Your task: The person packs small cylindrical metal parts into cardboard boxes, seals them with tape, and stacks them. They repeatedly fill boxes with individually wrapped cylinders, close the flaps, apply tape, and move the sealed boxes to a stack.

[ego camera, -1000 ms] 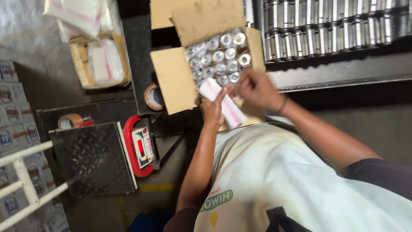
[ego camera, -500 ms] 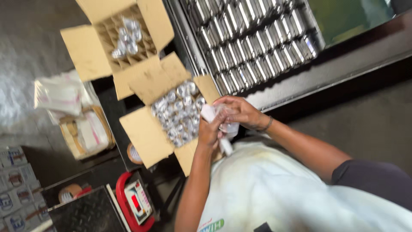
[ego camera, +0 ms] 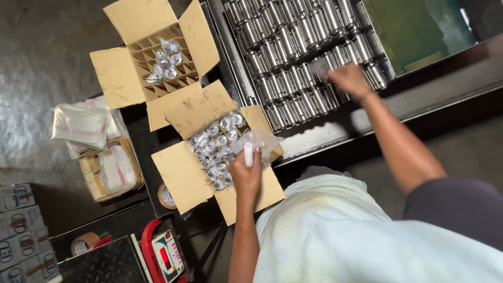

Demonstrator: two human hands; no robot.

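Plain tan cardboard boxes (ego camera: 181, 175) hold silver parts wrapped in clear film (ego camera: 217, 149), one box (ego camera: 131, 68) crossed by brown dividers. Rows of shiny silver-grey metal cylinders (ego camera: 293, 52) fill a black tray beside a dull green panel (ego camera: 408, 31). A left hand (ego camera: 246, 175) grips a clear bag with a pale pink strip (ego camera: 257, 144). White bags banded in pink (ego camera: 84, 126) lie near a red-framed scale with a red lit display (ego camera: 165, 257). The shirt (ego camera: 356, 236) is pale mint, the sleeve (ego camera: 461, 209) dark grey, the floor (ego camera: 42, 52) mottled grey.
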